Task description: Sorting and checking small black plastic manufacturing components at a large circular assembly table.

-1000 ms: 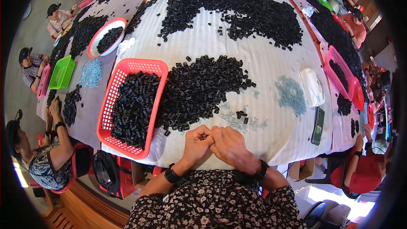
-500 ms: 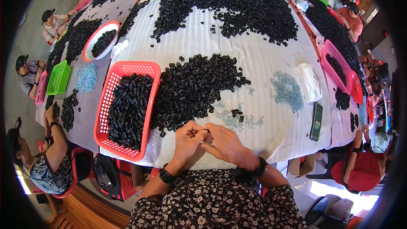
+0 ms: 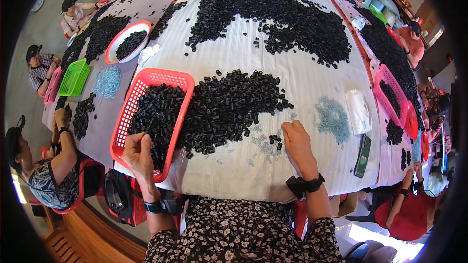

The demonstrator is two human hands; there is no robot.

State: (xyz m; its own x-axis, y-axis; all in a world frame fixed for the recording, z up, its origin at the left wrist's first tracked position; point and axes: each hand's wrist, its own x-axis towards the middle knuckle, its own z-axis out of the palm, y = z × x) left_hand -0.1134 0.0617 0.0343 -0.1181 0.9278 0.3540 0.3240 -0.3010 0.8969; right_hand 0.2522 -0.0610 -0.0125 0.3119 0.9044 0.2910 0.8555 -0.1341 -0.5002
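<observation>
My left hand (image 3: 138,157) is over the near edge of a red plastic basket (image 3: 186,112), fingers curled and thumb drawn in; whatever they might hold is hidden. Small black hollow plastic pieces (image 3: 158,112) fill much of the basket. A larger heap of the same black pieces (image 3: 234,104) lies against its right side. To the right, my right hand (image 3: 298,145) reaches over the white cloth with its fingertips bent together, and I cannot make out anything in them. Beside it lie a few loose black pieces (image 3: 276,140) and scattered small clear pieces (image 3: 263,147).
A pile of pale bluish clear pieces (image 3: 332,119) lies at right, near a white packet (image 3: 359,112) and a dark phone (image 3: 362,157). Far back spreads a big black heap (image 3: 273,14). A red-rimmed bowl (image 3: 111,51) and green basket (image 3: 74,78) stand left. Other people sit along both sides.
My hands were together in front of me over a small dark piece; now they are apart. The left has moved to the basket, the right toward the clear pieces. The view has shifted slightly.
</observation>
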